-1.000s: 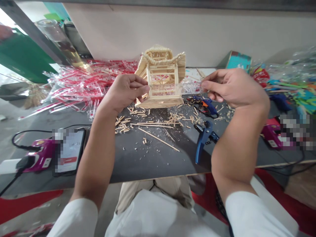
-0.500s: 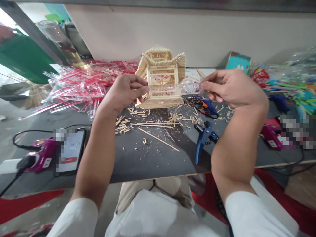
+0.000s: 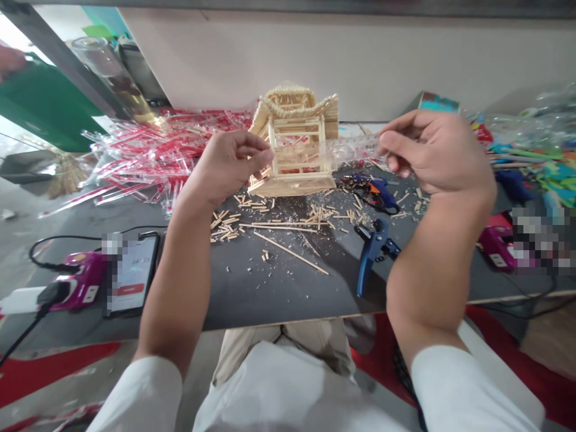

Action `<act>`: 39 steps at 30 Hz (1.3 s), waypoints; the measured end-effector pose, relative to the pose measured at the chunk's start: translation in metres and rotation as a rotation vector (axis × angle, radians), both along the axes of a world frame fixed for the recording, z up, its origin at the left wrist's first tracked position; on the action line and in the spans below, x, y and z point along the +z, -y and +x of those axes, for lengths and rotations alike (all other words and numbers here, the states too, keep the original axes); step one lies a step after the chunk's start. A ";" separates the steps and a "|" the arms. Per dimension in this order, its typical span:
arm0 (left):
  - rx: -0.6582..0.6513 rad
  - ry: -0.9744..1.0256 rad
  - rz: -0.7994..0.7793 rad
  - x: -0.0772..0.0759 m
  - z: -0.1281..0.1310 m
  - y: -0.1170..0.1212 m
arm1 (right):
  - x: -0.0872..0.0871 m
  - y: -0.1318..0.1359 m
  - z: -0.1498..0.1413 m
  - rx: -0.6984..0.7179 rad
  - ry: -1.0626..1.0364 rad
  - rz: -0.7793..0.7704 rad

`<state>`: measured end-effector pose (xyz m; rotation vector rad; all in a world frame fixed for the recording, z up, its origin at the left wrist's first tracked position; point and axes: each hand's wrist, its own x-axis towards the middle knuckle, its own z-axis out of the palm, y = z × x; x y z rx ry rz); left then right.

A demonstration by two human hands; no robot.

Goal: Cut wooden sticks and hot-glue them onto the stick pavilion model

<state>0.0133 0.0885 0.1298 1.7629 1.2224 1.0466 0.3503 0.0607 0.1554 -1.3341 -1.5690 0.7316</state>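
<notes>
A clear plastic strip (image 3: 353, 149), blurred and see-through, is stretched level in front of a small house model (image 3: 292, 111) made of pale wooden sticks. My left hand (image 3: 236, 157) has thumb and fingers pinched together at the strip's left end, close to the model's left post. At the other end, my right hand (image 3: 423, 147) pinches the strip, out to the right of the model. Below the right hand lie a blue glue gun (image 3: 375, 191) and a blue hand cutter (image 3: 373, 255). Short cut sticks (image 3: 320, 216) and a few long sticks (image 3: 292, 253) lie before the model.
Red and clear plastic pieces (image 3: 148, 156) are heaped at the left. A phone (image 3: 130, 276) and a purple power socket (image 3: 78, 279) with cables sit near the left arm. Coloured packets (image 3: 546, 174) and another purple socket (image 3: 499, 246) are at the right. A wall panel (image 3: 342, 60) stands behind.
My right hand has shifted a little right and up, its end of the strip going with it. The left hand has stayed nearly still beside the model.
</notes>
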 end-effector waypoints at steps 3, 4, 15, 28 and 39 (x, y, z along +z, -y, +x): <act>0.054 -0.039 0.143 0.021 0.000 0.021 | 0.005 0.011 -0.006 -0.004 -0.057 0.150; 0.047 -0.020 0.171 0.029 0.001 0.030 | 0.007 0.016 -0.011 0.006 -0.061 0.191; -0.084 0.239 0.120 0.038 -0.023 0.071 | 0.027 0.078 -0.030 0.368 0.017 0.107; -0.352 0.314 -0.550 -0.108 -0.030 0.086 | -0.131 0.028 -0.098 0.388 0.785 -0.037; -0.190 0.448 -0.515 -0.126 -0.017 0.083 | -0.129 0.034 -0.101 0.349 0.449 -0.030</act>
